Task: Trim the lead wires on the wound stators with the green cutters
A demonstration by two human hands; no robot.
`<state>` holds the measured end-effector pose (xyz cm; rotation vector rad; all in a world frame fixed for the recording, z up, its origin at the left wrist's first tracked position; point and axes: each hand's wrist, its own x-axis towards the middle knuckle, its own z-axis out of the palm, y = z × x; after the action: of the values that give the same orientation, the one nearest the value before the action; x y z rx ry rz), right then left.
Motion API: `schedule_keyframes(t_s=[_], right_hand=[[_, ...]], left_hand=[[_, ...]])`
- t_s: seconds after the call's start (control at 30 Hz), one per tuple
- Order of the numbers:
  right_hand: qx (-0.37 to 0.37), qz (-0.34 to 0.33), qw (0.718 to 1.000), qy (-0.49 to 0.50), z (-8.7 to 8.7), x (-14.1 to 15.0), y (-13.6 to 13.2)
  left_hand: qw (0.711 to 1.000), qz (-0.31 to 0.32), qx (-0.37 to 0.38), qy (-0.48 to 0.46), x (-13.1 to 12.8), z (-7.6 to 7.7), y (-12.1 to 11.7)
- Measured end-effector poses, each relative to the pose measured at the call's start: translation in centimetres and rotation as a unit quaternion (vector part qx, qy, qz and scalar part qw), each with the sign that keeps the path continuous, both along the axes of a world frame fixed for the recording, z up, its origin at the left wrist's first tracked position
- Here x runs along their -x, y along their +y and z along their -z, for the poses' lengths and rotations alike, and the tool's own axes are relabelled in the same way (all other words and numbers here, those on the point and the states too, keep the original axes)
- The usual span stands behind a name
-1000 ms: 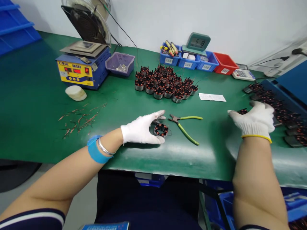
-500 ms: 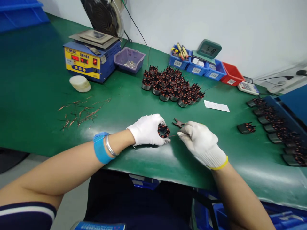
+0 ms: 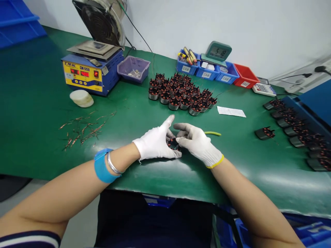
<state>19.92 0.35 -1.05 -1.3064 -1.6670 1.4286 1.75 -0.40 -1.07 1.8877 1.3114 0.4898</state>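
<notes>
- Near the centre of the frame, a copper-wound ring (image 3: 170, 142) sits at the green table (image 3: 139, 117), partly hidden by fingers.
- The gloved left hand (image 3: 158, 142) curves around it from the left, holding it between thumb and fingers, with the index finger stretched upward.
- The gloved right hand (image 3: 195, 142) has its fingers bent in at the ring's right edge; I cannot tell whether they pinch anything.
- A green handle (image 3: 213, 133) shows just beyond the right hand.
- A cluster of wound rings (image 3: 173, 104) stands at upper centre, a paper strip (image 3: 231, 111) to its right.
- A lone wound ring (image 3: 263, 133) lies tipped at right, near a row of others.
- Wire scraps (image 3: 94, 131) lie scattered at left.
</notes>
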Motion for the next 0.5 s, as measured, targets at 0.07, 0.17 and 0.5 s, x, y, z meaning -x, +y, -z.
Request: schedule_keyframes(t_s=[0.07,0.17,0.5], right_hand=[[0.038,0.025,0.995,0.087,0.0,-0.5,0.2],[0.051,0.063,0.991,0.102,-0.2,-1.0,0.4],[0.019,0.03,0.999,-0.025,-0.5,-1.1,-0.1]], left_hand=[[1.0,0.012,0.009,-0.002,0.2,-0.2,0.0],[1.0,0.023,0.016,-0.01,0.4,-0.4,0.1],[1.0,0.028,0.008,0.007,0.3,-0.6,0.1]])
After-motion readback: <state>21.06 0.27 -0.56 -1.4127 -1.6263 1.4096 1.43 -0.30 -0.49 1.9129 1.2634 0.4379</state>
